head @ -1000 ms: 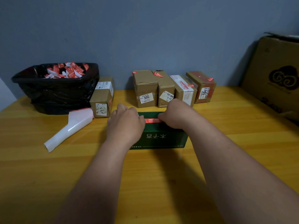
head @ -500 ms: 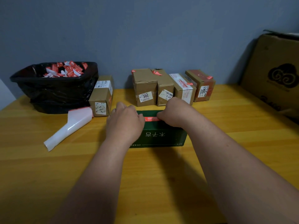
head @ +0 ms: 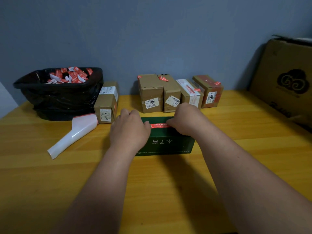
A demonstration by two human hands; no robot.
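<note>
Red strip being worked on the green box, mid-table

On the table [head: 168, 179], the green box [head: 170, 146] lies centred. The left hand [head: 129, 130] curls over its left end and the right hand [head: 184, 120] pinches the red strip [head: 159, 125]. The next move probably needs steady, even pressure along the strip.

dark green box [head: 170, 142], red strip [head: 159, 126]

Black bin [head: 64, 102] (red scraps [head: 70, 76] inside), brown parcels [head: 152, 88], white paper roll [head: 74, 134], large carton [head: 283, 78]

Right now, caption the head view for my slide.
Left hand grips the green box; right hand pinches the red strip on its top.
</note>
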